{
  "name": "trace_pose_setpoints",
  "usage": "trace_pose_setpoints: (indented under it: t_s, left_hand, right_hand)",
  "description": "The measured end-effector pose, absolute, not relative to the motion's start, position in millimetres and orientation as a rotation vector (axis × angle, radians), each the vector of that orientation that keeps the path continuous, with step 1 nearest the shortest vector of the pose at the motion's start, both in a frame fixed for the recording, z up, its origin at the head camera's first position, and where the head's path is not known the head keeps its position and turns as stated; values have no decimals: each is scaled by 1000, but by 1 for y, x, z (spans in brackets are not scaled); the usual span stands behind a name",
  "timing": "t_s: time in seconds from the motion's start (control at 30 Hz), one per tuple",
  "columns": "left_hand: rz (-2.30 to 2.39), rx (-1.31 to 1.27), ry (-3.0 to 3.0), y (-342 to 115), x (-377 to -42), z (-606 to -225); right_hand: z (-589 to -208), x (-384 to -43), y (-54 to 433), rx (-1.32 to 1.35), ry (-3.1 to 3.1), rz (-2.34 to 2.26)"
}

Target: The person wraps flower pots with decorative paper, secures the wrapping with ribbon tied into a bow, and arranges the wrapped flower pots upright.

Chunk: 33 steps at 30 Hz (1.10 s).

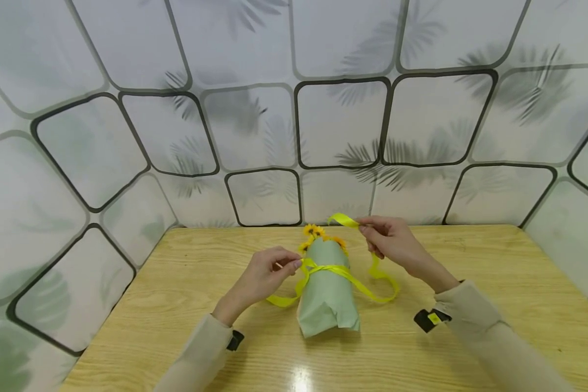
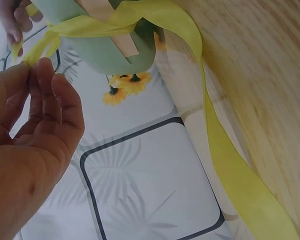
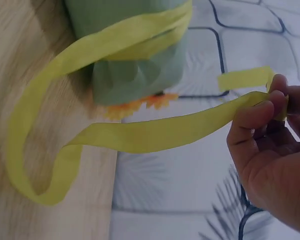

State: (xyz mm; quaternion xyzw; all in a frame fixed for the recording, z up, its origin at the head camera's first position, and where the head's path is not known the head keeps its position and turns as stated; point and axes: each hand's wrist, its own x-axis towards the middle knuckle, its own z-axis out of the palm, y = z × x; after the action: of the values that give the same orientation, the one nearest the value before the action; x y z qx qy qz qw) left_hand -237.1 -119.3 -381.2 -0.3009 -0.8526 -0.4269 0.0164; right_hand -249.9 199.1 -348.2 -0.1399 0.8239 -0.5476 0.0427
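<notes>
A bouquet of yellow-orange flowers (image 1: 314, 231) lies on the table in pale green wrapping paper (image 1: 327, 299), flower heads toward the wall. Around its middle runs a yellow ribbon (image 1: 335, 268), crossed at the front left of the wrap. My left hand (image 1: 264, 272) pinches the ribbon between thumb and fingertips just left of the bouquet. To the upper right, my right hand (image 1: 394, 242) holds the ribbon's other length, raised off the table, its short end sticking out past the fingers. A slack loop (image 3: 45, 195) of that ribbon hangs down in the right wrist view.
The wooden table (image 1: 176, 316) meets a wall covering (image 1: 343, 125) with dark rounded outlines and leaf prints at its back edge. A loose ribbon tail (image 2: 240, 190) trails beside the bouquet on the left. Dark straps with cameras (image 1: 431, 319) sit at both wrists.
</notes>
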Motion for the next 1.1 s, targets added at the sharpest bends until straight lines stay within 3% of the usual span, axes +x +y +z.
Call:
trace_pose_setpoints:
  t_s: [0.27, 0.53, 1.1]
  left_hand:
    - [-1322, -978, -2639, -120, -238, -382]
    - [-1313, -993, -2662, -119, -239, -382]
    - [-1397, -896, -2615, -108, -240, -384]
  right_hand:
    - [-348, -266, 155, -716, 2689, -1318]
    - [-358, -266, 144, -1003, 2784, -977]
    - [-368, -253, 129, -1202, 2762, -1229]
